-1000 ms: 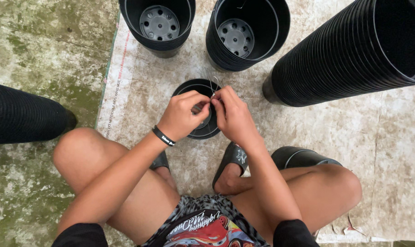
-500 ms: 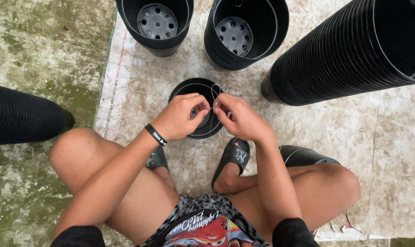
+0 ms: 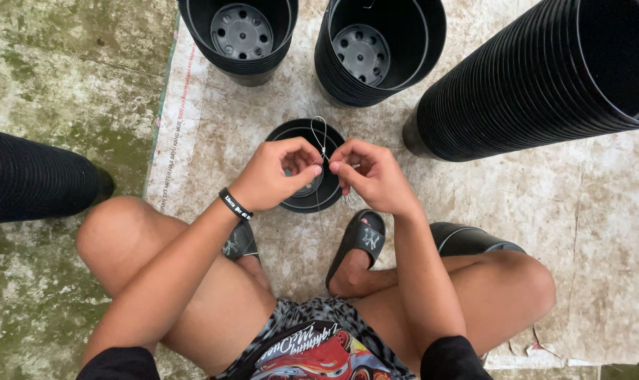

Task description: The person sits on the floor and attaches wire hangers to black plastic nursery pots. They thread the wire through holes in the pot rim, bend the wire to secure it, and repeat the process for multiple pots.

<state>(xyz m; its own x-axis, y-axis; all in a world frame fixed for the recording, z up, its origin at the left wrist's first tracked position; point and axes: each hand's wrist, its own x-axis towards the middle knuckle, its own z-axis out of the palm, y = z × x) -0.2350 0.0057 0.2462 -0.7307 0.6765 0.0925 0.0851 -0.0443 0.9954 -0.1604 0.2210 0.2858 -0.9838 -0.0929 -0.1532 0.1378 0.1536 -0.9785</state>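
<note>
Both pinching thin wire point(image 3: 321, 141) at frame centre, left hand point(image 3: 274, 174) and right hand point(image 3: 370, 176) closed on it over small black pot point(image 3: 307, 169); best kept taut, twisted close to fingertips, loop clear of rim

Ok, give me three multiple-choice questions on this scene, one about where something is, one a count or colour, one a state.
1. Where is the small black pot?
A. under both hands
B. on the long stack
C. on the bare concrete

2. How many upright pot stacks stand at the top?
A. one
B. two
C. four

3. How is the thin wire held?
A. lying loose on the mat
B. pinched between both hands
C. wound round the wristband

Answers: 1 A, it sits on the mat beneath the left hand and right hand. 2 B, one and another. 3 B, fingertips meet at its loop.
</note>
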